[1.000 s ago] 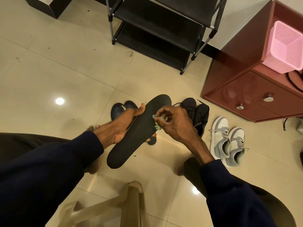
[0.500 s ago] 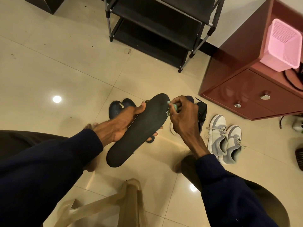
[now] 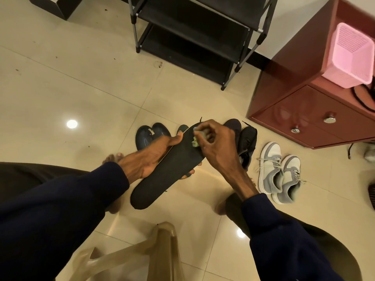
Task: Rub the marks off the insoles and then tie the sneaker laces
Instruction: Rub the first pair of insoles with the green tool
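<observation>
A long black insole is held above the tiled floor, its toe end pointing away from me. My left hand grips it from underneath at its middle, thumb on the left edge. My right hand pinches a small pale green eraser and presses it on the insole's toe end. A pair of grey and white sneakers with loose laces stands on the floor to the right. A pair of black sneakers lies behind my right hand, partly hidden by it.
Dark blue slippers lie on the floor behind the insole. A black shoe rack stands at the back. At the right, a red cabinet carries a pink basket. A translucent plastic stool is under me.
My right hand has kept rubbing: it went from the insole's middle edge up to the toe tip, and now presses the eraser just below the tip. The left hand still holds the insole.
</observation>
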Demonstrator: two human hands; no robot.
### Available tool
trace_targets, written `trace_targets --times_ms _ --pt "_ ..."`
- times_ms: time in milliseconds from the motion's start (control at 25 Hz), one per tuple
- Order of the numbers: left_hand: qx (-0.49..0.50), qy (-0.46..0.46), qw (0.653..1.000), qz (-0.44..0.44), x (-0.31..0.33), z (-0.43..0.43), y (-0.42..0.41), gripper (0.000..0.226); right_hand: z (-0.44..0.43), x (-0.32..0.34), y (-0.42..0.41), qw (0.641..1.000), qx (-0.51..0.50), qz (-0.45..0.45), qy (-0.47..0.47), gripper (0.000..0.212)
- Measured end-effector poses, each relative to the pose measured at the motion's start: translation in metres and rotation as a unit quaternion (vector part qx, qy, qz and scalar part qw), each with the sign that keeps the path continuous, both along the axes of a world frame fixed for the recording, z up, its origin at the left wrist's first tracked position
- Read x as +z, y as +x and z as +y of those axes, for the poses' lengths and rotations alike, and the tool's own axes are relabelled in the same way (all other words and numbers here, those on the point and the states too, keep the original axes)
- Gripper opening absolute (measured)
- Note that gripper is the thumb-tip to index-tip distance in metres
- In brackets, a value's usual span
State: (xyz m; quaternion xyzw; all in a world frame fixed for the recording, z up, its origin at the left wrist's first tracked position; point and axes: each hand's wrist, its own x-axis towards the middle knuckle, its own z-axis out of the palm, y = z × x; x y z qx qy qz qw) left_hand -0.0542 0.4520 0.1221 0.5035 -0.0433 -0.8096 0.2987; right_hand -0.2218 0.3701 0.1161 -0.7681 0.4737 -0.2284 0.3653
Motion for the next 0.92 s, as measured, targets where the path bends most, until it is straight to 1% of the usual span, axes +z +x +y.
trace_targets --times_ms 40,80,160,240,320,400,480,520,560,640,720,760,800,880,920 --pt "0.010 -0.002 1.000 -0.004 -0.001 0.000 0.002 0.066 0.002 0.001 0.003 0.999 0.042 0.002 0.007 0.003" --pt "0.013 -0.003 1.000 -0.006 -0.001 0.000 0.003 0.065 0.000 0.000 0.004 0.999 0.044 0.006 0.001 0.003" --pt "-0.007 0.005 1.000 0.010 -0.002 0.001 0.003 0.070 -0.012 -0.006 -0.003 0.998 -0.053 0.017 -0.018 0.002" --pt "-0.017 0.009 1.000 0.008 -0.001 0.002 -0.001 0.071 -0.018 -0.011 -0.010 0.989 -0.139 0.052 -0.023 0.003" --pt "-0.002 0.004 1.000 -0.006 0.000 0.001 -0.002 0.065 -0.015 -0.011 -0.008 0.986 -0.154 0.062 -0.021 0.003" --pt "0.016 -0.006 1.000 -0.017 0.002 -0.002 0.001 0.061 -0.015 -0.011 -0.004 0.986 -0.167 0.027 -0.004 0.001" --pt "0.009 -0.004 1.000 -0.019 0.002 -0.003 0.003 0.061 -0.017 -0.010 -0.002 0.983 -0.184 0.002 0.010 0.003" --pt "0.005 -0.005 1.000 -0.022 0.002 -0.002 0.003 0.062 -0.017 -0.009 -0.001 0.985 -0.172 -0.008 0.016 0.004" --pt "0.004 -0.006 1.000 -0.025 0.003 -0.002 0.002 0.063 -0.013 -0.006 0.001 0.990 -0.136 -0.021 0.022 0.004" --pt "0.022 -0.015 0.999 -0.040 0.003 -0.002 0.002 0.061 0.001 0.003 0.009 0.999 0.003 -0.026 0.033 0.003" --pt "0.048 -0.029 0.997 -0.057 0.005 -0.004 0.004 0.058 0.013 0.011 0.014 0.988 0.145 0.000 0.054 0.003" --pt "0.058 -0.034 0.996 -0.059 0.004 -0.005 0.005 0.058 0.012 0.012 0.012 0.984 0.171 0.014 0.051 0.003" --pt "0.063 -0.039 0.996 -0.052 0.004 -0.006 0.005 0.059 0.007 0.010 0.007 0.988 0.149 0.027 0.033 0.003" --pt "0.051 -0.046 0.997 -0.032 0.006 -0.008 0.005 0.063 -0.011 0.003 -0.007 0.999 0.016 0.031 -0.016 0.003" --pt "0.044 -0.048 0.997 -0.030 0.005 -0.007 0.006 0.065 -0.017 0.000 -0.013 0.998 -0.044 0.030 -0.039 0.003"
